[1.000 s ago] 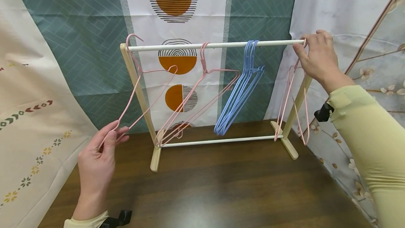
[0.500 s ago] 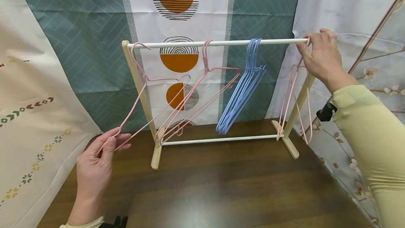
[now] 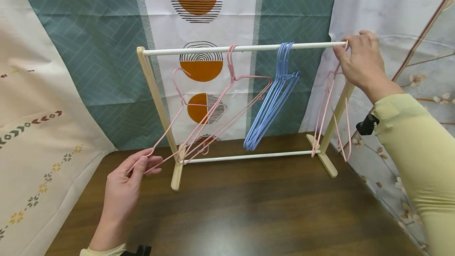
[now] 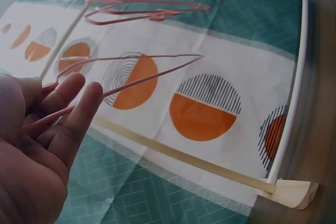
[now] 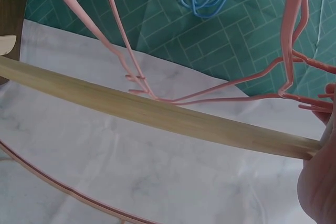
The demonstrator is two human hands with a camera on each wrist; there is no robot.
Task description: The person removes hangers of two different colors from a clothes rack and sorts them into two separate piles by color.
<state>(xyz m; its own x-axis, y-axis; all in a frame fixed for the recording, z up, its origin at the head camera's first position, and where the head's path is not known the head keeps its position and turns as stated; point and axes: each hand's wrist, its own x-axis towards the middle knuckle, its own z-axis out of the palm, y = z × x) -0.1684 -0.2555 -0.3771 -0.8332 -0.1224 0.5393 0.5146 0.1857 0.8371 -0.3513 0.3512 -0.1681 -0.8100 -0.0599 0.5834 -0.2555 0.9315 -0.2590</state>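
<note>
Pinched between the thumb and fingers of my left hand (image 3: 122, 191) is one end of a pink hanger (image 4: 147, 78). Its hook hangs below and in front of the rack's top rod, apart from it. My right hand (image 3: 366, 64) grips the right end of the small clothes rack (image 3: 256, 48), thumb at the front and fingers over the top. Pink hangers (image 3: 327, 106) hang beside that hand. More pink hangers (image 3: 231, 68) hang at mid-rod, and a bunch of blue hangers (image 3: 271, 106) hangs to their right. In the right wrist view, only part of the right hand shows at the edge.
The rack's wooden feet (image 3: 176, 177) stand on a dark brown table (image 3: 227, 208). A lower white rod (image 3: 249, 156) joins the two sides. Behind hangs a patterned green and white cloth (image 3: 295, 15), with a cream cloth (image 3: 42, 90) at left and a floral one (image 3: 423, 78) at right.
The hook of the pink hanger in my left hand has come down off the left end of the top rod. That hand has shifted right and slightly lower. My right hand stays in place.
</note>
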